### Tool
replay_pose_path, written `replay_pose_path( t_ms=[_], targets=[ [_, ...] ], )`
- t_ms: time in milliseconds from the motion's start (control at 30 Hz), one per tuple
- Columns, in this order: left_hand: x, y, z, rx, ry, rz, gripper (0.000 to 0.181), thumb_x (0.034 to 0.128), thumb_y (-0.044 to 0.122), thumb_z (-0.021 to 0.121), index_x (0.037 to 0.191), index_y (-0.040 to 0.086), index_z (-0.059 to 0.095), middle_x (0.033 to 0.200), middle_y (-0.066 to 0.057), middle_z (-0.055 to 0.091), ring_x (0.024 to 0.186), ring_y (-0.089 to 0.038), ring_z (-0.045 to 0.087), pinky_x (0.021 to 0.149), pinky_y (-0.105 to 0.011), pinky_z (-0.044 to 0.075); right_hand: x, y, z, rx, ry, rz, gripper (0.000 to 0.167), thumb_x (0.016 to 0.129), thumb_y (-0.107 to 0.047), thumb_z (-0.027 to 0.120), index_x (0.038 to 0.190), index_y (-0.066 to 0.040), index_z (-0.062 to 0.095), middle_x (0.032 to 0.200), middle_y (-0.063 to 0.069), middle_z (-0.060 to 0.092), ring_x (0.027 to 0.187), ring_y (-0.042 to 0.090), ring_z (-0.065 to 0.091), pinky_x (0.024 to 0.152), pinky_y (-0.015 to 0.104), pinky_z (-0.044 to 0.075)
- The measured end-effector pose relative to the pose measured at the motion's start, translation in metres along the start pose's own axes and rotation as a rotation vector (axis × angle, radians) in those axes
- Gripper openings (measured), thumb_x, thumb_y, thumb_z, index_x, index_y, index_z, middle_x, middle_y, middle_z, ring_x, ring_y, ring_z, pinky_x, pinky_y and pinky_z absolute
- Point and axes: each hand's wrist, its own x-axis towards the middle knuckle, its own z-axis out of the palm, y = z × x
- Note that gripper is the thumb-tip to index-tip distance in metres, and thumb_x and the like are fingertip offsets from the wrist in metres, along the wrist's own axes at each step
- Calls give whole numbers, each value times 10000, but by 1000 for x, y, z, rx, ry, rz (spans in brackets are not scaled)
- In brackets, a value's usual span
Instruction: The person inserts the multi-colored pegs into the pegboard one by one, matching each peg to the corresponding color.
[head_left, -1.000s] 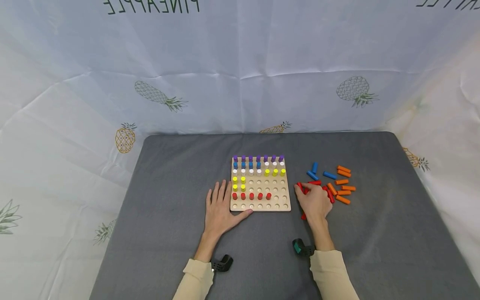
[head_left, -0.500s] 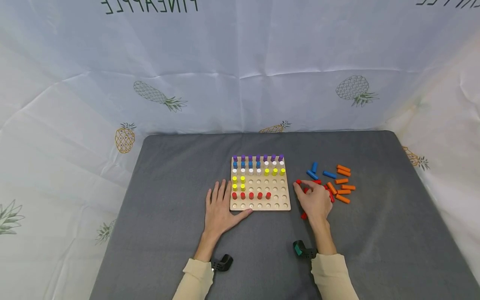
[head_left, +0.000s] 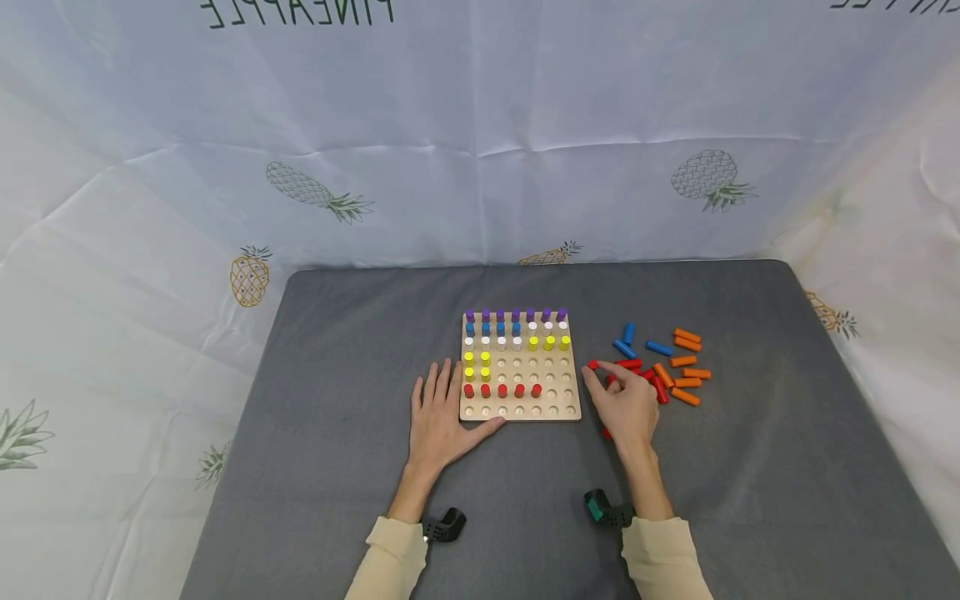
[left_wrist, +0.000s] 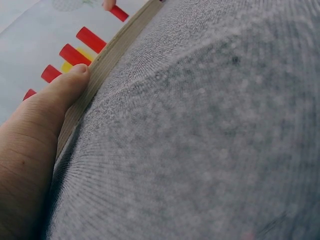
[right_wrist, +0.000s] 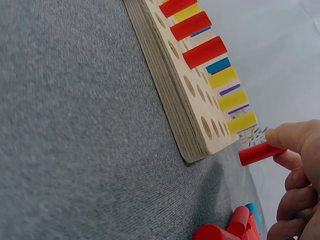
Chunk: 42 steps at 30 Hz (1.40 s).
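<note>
A wooden pegboard point(head_left: 525, 414) lies on the grey table with rows of purple, blue, white, yellow and red pegs standing in its holes. My left hand point(head_left: 441, 425) rests flat along the board's left side, its thumb point(left_wrist: 70, 82) against the near edge. In the right wrist view, a red peg point(right_wrist: 260, 153) is pinched between the thumb and fingertip of my right hand point(head_left: 628, 408), raised off the table just beyond the board's right edge. Several loose red pegs point(head_left: 660, 390) lie by and partly under that hand.
Loose blue pegs point(head_left: 658, 348) lie behind my right hand, and several orange pegs point(head_left: 686, 397) lie to its right. A cloth printed with pineapples point(head_left: 480, 200) hangs behind the table's far edge.
My right hand has lifted the red peg out of the pile and shifted slightly left toward the board. My left hand has stayed where it was.
</note>
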Motion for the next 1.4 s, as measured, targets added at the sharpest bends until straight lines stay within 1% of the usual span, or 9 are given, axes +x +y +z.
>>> replay_pose_path(
  t_ms=[100,167,333,500,567,667,833,1000,1400],
  targets=[
    [0,0,0,-1,-4,-2,1184,734,819,648,1630,141,275,1675,-130,331,1583,-351,250,1276,-589,194,-3,-1,0,45,-1,-38,319,873,-312,816,1072,-63,801,481,-45,387,388,74,293,402,231,188],
    [1,0,0,-4,-6,-2,1183,734,816,649,1630,141,275,1677,-130,328,1584,-350,248,1277,-589,192,-5,-1,1,93,-10,-75,297,864,-268,829,1054,-42,802,483,-33,397,387,54,288,401,224,197],
    [0,-1,0,-7,3,3,1184,735,826,640,1627,135,283,1673,-132,336,1580,-354,257,1275,-590,195,-10,1,4,200,-70,-165,247,842,-179,845,1025,-19,805,474,-13,414,387,0,260,396,217,218],
    [-1,-1,1,-3,13,11,1187,736,854,610,1623,130,294,1666,-140,347,1571,-362,272,1267,-595,204,-14,2,9,235,-137,-216,234,839,-160,846,1017,-14,806,483,-38,386,416,-50,217,407,186,190],
    [-1,-1,1,-4,7,8,1188,736,851,613,1626,134,287,1670,-136,340,1575,-358,264,1271,-592,197,-15,1,10,253,-159,-234,232,838,-154,846,1019,-15,807,486,-45,374,426,-63,204,413,173,174],
    [-1,0,0,-3,-3,0,1191,734,834,631,1631,139,271,1678,-130,326,1584,-350,247,1281,-586,183,-17,-1,12,273,-185,-258,241,834,-161,850,1025,-22,807,484,-38,375,426,-63,208,405,181,181],
    [-1,-1,1,2,5,5,1187,731,821,652,1625,130,287,1671,-135,339,1579,-358,258,1275,-590,196,-18,-1,16,261,-206,-266,241,831,-176,854,1023,-37,811,483,-35,384,421,-54,222,396,196,202],
    [0,-1,1,-3,4,4,1185,732,814,657,1626,132,286,1671,-135,339,1579,-354,258,1277,-588,196,-20,-1,18,239,-211,-277,207,832,-156,849,1003,-44,815,484,-54,380,429,-43,231,411,189,207],
    [0,0,0,-8,2,5,1185,733,806,664,1632,144,268,1673,-131,337,1581,-350,256,1277,-589,196,-23,-4,20,186,-239,-241,176,845,-175,837,983,-67,816,512,-84,363,452,-19,258,448,182,199]
  ],
)
